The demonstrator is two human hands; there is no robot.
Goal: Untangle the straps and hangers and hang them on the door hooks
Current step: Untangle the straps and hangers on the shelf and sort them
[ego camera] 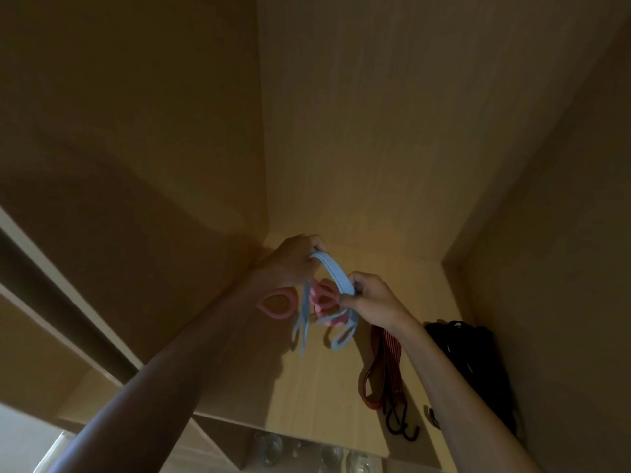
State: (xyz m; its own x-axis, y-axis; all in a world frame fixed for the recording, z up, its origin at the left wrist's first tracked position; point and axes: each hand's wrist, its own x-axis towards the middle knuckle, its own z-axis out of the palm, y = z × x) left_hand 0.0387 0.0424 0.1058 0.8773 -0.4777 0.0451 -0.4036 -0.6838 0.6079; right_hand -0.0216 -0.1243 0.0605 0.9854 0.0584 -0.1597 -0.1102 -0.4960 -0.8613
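A light blue strap (333, 271) arches between my two hands in front of a wooden door panel (341, 131). My left hand (293, 259) grips its upper end against the panel. My right hand (374, 297) pinches the strap lower down on the right. Pink hangers (276, 303) with rounded loops dangle tangled behind the blue loops, whose ends (341, 339) hang below my hands. Any hook under my left hand is hidden.
A red strap and a red striped bungee cord (386, 363) with black hooks (403, 426) hang on the panel at the right. A dark bag (471, 356) hangs beside them. Several glass items (307, 452) stand on a shelf below. A dark door frame (51, 302) runs on the left.
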